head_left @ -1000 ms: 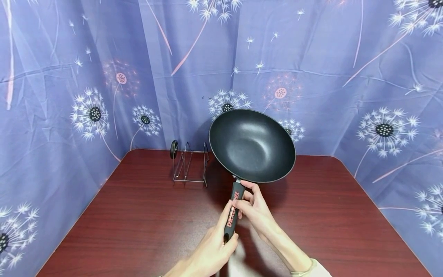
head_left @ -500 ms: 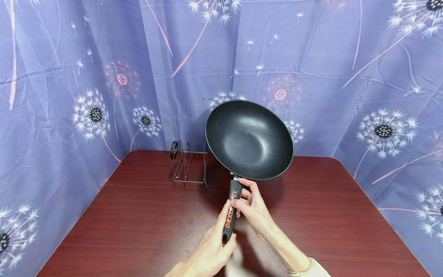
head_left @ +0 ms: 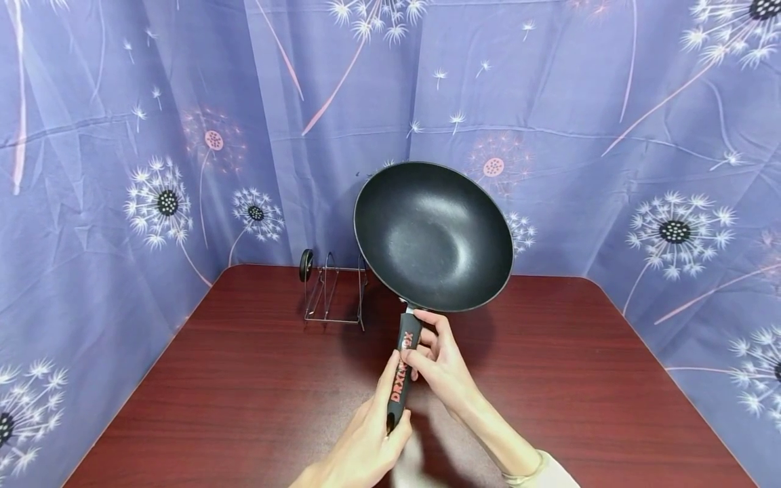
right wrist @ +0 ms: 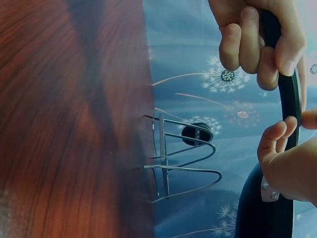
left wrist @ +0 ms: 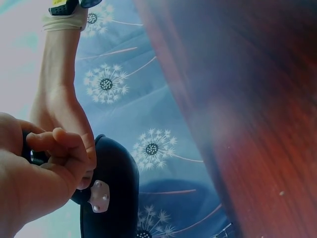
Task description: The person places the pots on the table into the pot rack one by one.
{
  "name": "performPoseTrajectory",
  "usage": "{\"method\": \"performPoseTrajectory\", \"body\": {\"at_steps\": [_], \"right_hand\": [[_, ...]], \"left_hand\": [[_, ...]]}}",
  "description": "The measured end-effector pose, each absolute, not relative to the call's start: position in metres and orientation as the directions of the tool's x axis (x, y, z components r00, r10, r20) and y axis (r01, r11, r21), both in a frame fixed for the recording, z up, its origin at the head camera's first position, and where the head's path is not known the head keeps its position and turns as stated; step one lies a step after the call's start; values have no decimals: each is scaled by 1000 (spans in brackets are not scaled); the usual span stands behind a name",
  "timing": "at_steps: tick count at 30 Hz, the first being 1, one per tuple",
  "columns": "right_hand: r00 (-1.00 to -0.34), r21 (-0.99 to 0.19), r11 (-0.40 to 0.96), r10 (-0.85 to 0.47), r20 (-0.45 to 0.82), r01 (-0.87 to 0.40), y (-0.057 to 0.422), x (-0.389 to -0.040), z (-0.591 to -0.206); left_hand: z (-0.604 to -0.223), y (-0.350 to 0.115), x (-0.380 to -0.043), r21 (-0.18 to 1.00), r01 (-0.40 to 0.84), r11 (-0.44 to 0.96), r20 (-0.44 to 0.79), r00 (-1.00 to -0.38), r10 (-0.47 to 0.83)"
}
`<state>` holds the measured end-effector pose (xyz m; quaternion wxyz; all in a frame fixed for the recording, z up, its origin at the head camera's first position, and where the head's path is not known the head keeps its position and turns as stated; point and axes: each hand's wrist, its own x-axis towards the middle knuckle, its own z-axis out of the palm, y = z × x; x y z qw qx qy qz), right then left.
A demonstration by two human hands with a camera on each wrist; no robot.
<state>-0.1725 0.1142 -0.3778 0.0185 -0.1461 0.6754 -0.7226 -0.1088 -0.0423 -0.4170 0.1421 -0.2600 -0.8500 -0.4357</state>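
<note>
A black wok is raised above the table, its inside facing me and its rim leaning to the right. Its dark handle with red lettering points down toward me. My left hand grips the handle's lower end, thumb and forefinger along its sides. Higher up, close to the metal joint, my right hand holds the handle between thumb and fingers. Both hands curl round the handle in the right wrist view too, where the wok's outer wall hangs beneath. A riveted metal bracket shows in the left wrist view.
Left of the wok, a wire rack stands at the back of the red-brown table. A black round piece sits at its left end. Behind and beside the table hangs a blue dandelion-print curtain.
The wok has moved up and slightly left, its rim now overlapping the rack's right end in the head view. Both hands keep their hold and shift left with the handle.
</note>
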Motion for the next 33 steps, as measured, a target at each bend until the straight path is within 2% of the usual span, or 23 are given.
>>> {"method": "performPoseTrajectory", "body": {"at_steps": [9, 21, 33], "right_hand": [[-932, -965, -92, -254, 260, -245, 111, -173, -376], [-904, -949, -121, -289, 316, -292, 105, -173, -370], [-901, -950, -111, -300, 312, -291, 99, -175, -365]], "left_hand": [[-416, -43, -107, 664, 562, 493, 493, -825, 276], [-417, -44, -105, 522, 593, 613, 618, -758, 207], [-417, -45, -104, 450, 587, 673, 688, -708, 158]]}}
